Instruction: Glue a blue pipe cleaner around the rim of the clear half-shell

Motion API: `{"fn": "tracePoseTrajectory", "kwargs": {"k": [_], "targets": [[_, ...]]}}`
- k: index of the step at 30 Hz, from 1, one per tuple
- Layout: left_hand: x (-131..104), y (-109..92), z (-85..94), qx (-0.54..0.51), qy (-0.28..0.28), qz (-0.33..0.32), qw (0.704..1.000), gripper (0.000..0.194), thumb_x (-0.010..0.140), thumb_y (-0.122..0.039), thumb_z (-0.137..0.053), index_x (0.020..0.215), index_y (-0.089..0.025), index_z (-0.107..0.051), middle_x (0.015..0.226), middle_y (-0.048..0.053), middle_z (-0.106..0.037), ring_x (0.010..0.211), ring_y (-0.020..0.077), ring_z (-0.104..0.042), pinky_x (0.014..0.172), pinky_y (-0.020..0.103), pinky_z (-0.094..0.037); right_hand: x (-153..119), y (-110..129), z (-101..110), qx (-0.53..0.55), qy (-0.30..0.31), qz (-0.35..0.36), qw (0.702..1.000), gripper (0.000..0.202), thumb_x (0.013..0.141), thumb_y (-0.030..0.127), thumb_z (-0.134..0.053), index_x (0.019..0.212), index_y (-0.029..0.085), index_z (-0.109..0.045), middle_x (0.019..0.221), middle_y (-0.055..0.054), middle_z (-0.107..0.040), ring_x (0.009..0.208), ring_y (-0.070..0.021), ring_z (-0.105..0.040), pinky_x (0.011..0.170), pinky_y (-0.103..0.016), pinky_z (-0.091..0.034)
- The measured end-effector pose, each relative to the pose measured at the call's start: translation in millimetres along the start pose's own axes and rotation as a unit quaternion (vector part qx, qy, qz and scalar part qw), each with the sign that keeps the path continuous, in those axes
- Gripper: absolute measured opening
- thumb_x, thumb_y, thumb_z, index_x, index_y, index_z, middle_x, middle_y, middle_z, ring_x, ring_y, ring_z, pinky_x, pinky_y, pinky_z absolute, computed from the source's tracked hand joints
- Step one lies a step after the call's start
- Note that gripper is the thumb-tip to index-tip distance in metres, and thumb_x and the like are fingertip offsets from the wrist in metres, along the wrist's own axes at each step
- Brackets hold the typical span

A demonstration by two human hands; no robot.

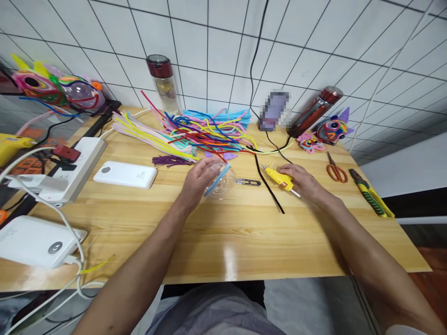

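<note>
My left hand [200, 181] is closed on a clear plastic ball [223, 184], which has a light blue pipe cleaner [217, 180] running across its side. My right hand [302, 179] grips a yellow hot glue gun [279, 178], its nozzle pointing to the upper left and a white glue stick [295, 193] sticking out of its back. Between the two hands lie small thread snips [248, 182] and a black pipe cleaner [270, 188]. The fingers under the glue gun are partly hidden.
Behind the hands lies a pile of coloured pipe cleaners [209, 130], with a glass bottle [165, 88] and a red flask [316, 111] near the wall. Orange scissors [337, 173] and pliers [372, 195] lie right. White power banks [125, 174] and a power strip [78, 170] are left.
</note>
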State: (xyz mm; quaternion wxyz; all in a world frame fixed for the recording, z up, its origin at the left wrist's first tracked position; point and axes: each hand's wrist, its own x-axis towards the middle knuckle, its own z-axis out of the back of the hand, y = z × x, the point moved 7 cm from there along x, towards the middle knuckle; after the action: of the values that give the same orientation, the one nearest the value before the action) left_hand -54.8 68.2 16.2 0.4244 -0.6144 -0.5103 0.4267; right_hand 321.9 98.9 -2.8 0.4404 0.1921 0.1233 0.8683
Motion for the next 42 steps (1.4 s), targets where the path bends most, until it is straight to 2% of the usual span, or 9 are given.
{"fn": "tracePoseTrajectory", "kwargs": {"k": [4, 8, 15, 20, 22, 25, 30, 35, 42], "targets": [[1, 2, 1.3, 0.008, -0.008, 0.001, 1.000, 0.073, 0.074, -0.069, -0.090, 0.124, -0.018, -0.074, 0.120, 0.011, -0.082, 0.097, 0.0234, -0.074, 0.072, 0.030, -0.064, 3, -8, 3, 0.002, 0.056, -0.002, 0.998, 0.052, 0.090, 0.016, -0.066, 0.140, 0.027, -0.075, 0.140, -0.016, -0.077, 0.136, -0.0366, -0.071, 0.117, -0.061, -0.059], [1, 1, 1.3, 0.011, -0.005, -0.002, 1.000, 0.070, 0.075, -0.068, -0.089, 0.123, -0.019, -0.074, 0.118, 0.011, -0.082, 0.097, 0.0242, -0.075, 0.074, 0.032, -0.065, 0, -10, 3, 0.006, 0.064, -0.004, 0.998, 0.066, 0.083, 0.008, -0.061, 0.144, 0.026, -0.075, 0.149, -0.016, -0.074, 0.144, -0.0368, -0.068, 0.122, -0.061, -0.057], [1, 1, -0.5, 0.008, -0.003, 0.000, 1.000, 0.071, 0.073, -0.070, -0.090, 0.120, -0.019, -0.074, 0.116, 0.011, -0.082, 0.094, 0.0235, -0.074, 0.074, 0.032, -0.064, -8, -11, -4, 0.005, 0.062, -0.007, 0.998, 0.066, 0.083, 0.003, -0.056, 0.142, 0.025, -0.074, 0.153, -0.015, -0.072, 0.149, -0.0334, -0.066, 0.126, -0.059, -0.054], [0, 0, -1.1, 0.008, 0.001, -0.003, 1.000, 0.071, 0.074, -0.069, -0.088, 0.123, -0.020, -0.073, 0.120, 0.011, -0.082, 0.097, 0.0249, -0.075, 0.073, 0.033, -0.064, -11, -12, -7, -0.025, 0.058, -0.013, 0.998, 0.065, 0.077, 0.000, -0.055, 0.132, 0.027, -0.078, 0.155, -0.013, -0.072, 0.153, -0.0375, -0.061, 0.128, -0.070, -0.045], [0, -1, -1.6, 0.010, 0.004, -0.007, 1.000, 0.071, 0.075, -0.070, -0.088, 0.122, -0.019, -0.074, 0.120, 0.011, -0.082, 0.098, 0.0251, -0.075, 0.073, 0.032, -0.064, -12, -12, -5, -0.067, 0.045, -0.027, 0.996, 0.060, 0.081, 0.001, -0.059, 0.129, 0.030, -0.081, 0.157, -0.012, -0.070, 0.155, -0.0409, -0.058, 0.126, -0.072, -0.044], [-1, -2, -2.1, 0.010, 0.005, -0.011, 1.000, 0.072, 0.075, -0.071, -0.088, 0.122, -0.019, -0.073, 0.122, 0.012, -0.082, 0.099, 0.0250, -0.075, 0.074, 0.031, -0.064, -15, -8, -2, -0.148, 0.042, -0.042, 0.987, 0.054, 0.091, 0.010, -0.067, 0.137, 0.035, -0.081, 0.160, -0.013, -0.067, 0.149, -0.0451, -0.059, 0.119, -0.072, -0.049], [0, -2, -2.5, 0.007, 0.005, -0.015, 1.000, 0.073, 0.073, -0.071, -0.089, 0.122, -0.018, -0.074, 0.119, 0.011, -0.083, 0.096, 0.0241, -0.075, 0.072, 0.031, -0.064, -16, 5, -1, -0.138, 0.058, -0.023, 0.989, 0.052, 0.098, 0.012, -0.061, 0.146, 0.028, -0.076, 0.144, -0.017, -0.076, 0.131, -0.0377, -0.071, 0.108, -0.058, -0.061], [2, -1, -1.0, -0.002, -0.003, -0.017, 1.000, 0.072, 0.072, -0.071, -0.090, 0.120, -0.019, -0.076, 0.118, 0.011, -0.083, 0.094, 0.0230, -0.075, 0.068, 0.029, -0.063, -22, 4, 10, -0.074, 0.042, -0.027, 0.996, 0.046, 0.093, 0.008, -0.050, 0.125, 0.025, -0.079, 0.127, -0.014, -0.082, 0.123, -0.0307, -0.078, 0.106, -0.050, -0.064], [2, 1, -1.4, -0.008, -0.001, -0.018, 1.000, 0.073, 0.071, -0.072, -0.091, 0.119, -0.019, -0.076, 0.120, 0.011, -0.083, 0.097, 0.0247, -0.076, 0.068, 0.031, -0.065, -25, 4, 26, -0.081, 0.066, -0.114, 0.988, 0.033, 0.088, 0.015, -0.048, 0.102, 0.025, -0.076, 0.112, -0.010, -0.084, 0.107, -0.0278, -0.081, 0.099, -0.044, -0.064]]}}
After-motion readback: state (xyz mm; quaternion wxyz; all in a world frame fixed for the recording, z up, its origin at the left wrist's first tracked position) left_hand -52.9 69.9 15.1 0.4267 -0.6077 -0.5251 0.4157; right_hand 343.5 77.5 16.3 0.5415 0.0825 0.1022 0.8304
